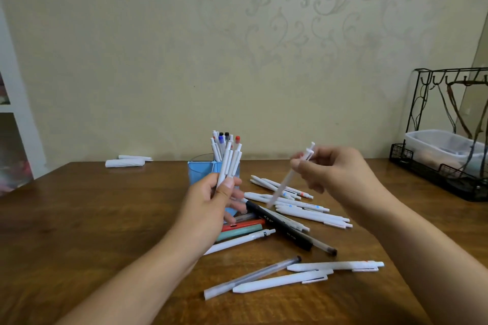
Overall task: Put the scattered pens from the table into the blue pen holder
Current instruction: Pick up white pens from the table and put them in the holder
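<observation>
The blue pen holder [196, 172] stands mid-table with pens upright in it, just behind my left hand [211, 202], which grips a small bunch of white pens [229, 166]. My right hand [327, 170] pinches one white pen [290, 174], tip tilted down, above the scattered pens [298, 208] lying on the wooden table [92, 219].

1. Pen holder [200, 173] stood mid-table [79, 219], pens upright in it.
2. Loose pens [298, 206] lay right of and before the holder.
3. Three more pens [290, 276] lay nearest the person.
4. Wire rack [449, 140] sat far right, tub [438, 148] in it.
5. Rolled paper [126, 161] lay back left.
</observation>
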